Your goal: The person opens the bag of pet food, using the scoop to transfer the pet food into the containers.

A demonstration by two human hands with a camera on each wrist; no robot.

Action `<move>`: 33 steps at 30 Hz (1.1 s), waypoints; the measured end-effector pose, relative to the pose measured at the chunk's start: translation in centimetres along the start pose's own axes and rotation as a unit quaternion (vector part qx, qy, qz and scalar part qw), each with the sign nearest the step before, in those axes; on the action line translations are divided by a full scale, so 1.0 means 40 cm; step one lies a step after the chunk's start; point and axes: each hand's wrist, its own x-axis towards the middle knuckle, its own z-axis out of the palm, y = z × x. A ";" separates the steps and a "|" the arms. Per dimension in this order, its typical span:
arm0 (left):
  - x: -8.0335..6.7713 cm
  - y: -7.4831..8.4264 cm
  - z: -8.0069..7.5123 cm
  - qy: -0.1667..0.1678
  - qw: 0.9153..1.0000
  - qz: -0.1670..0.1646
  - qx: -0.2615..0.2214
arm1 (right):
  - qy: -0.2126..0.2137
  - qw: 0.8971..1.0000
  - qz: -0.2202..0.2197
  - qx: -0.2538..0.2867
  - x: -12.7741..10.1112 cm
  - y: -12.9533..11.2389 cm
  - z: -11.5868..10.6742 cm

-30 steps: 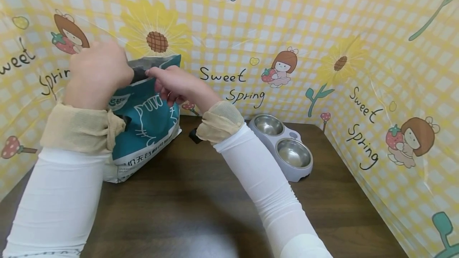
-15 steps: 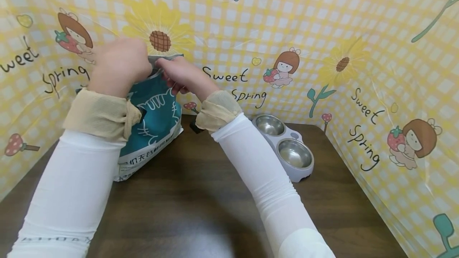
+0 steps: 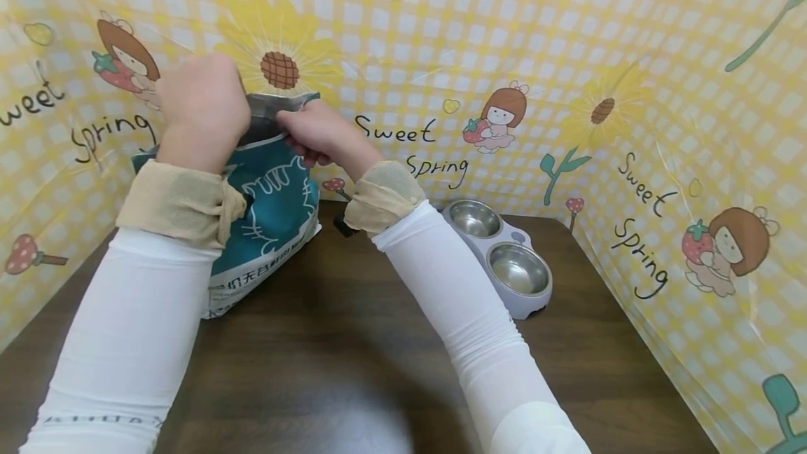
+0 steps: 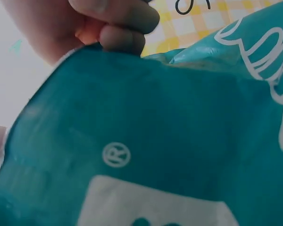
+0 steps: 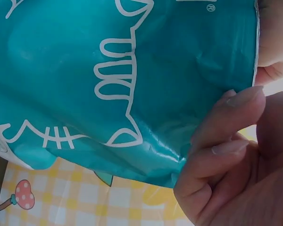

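Observation:
A teal and white cat food bag [image 3: 271, 209], with a white cat outline on its front, stands on the table at the left. Its mouth gapes in the head view and shows a dark inside. At the left part of the rim, my left hand [image 3: 203, 104] is curled and grips the bag; its fingers [image 4: 125, 40] show at the bag's edge in the left wrist view. My right hand [image 3: 324, 133] pinches the front rim near the right corner. In the right wrist view its thumb and curled fingers [image 5: 217, 162] hold the teal film.
A grey double pet bowl [image 3: 492, 244] with two steel dishes stands on the brown wooden table [image 3: 328, 370] to the right of the bag. A yellow checked cloth [image 3: 403, 40] with printed flowers and figures hangs behind and along both sides.
My left hand moved right towards my right hand, then back a little left, and the bag's mouth narrowed and widened again. My right hand stayed at the rim.

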 end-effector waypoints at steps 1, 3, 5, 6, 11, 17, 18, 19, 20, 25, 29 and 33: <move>-0.001 0.000 0.000 0.005 1.000 -0.005 -0.005 | -0.005 1.000 -0.001 0.004 -0.004 0.002 -0.004; -0.002 0.003 0.000 0.009 1.000 -0.016 -0.014 | -0.012 1.000 0.002 0.005 -0.013 0.008 -0.014; -0.003 0.008 0.001 0.014 0.999 -0.024 -0.024 | -0.015 1.000 0.007 0.006 -0.023 0.016 -0.024; -0.002 0.011 0.002 0.017 0.999 -0.027 -0.026 | -0.016 1.000 0.008 0.008 -0.028 0.020 -0.029; 0.004 0.020 -0.001 0.008 0.998 -0.064 -0.009 | -0.014 1.000 0.007 0.007 -0.057 0.038 -0.049; -0.005 0.033 -0.009 -0.004 0.996 -0.092 -0.003 | -0.003 1.000 0.004 0.019 -0.079 0.055 -0.062; -0.011 0.033 -0.010 -0.003 0.996 -0.086 -0.003 | -0.002 1.000 0.003 0.022 -0.081 0.057 -0.062; -0.018 0.030 -0.013 -0.004 0.997 -0.080 0.000 | -0.003 1.000 0.002 0.025 -0.081 0.058 -0.061; -0.027 0.027 -0.017 -0.005 0.997 -0.076 0.001 | -0.003 1.000 0.000 0.026 -0.080 0.059 -0.060; -0.075 -0.006 -0.054 -0.025 0.998 -0.048 0.018 | 0.001 1.000 -0.003 0.019 -0.076 0.060 -0.056; -0.091 -0.025 -0.073 -0.041 0.999 -0.027 0.007 | 0.006 1.000 0.002 0.014 -0.075 0.059 -0.057; -0.080 -0.042 -0.064 -0.050 0.998 -0.003 -0.029 | 0.001 1.000 0.017 0.023 -0.078 0.049 -0.043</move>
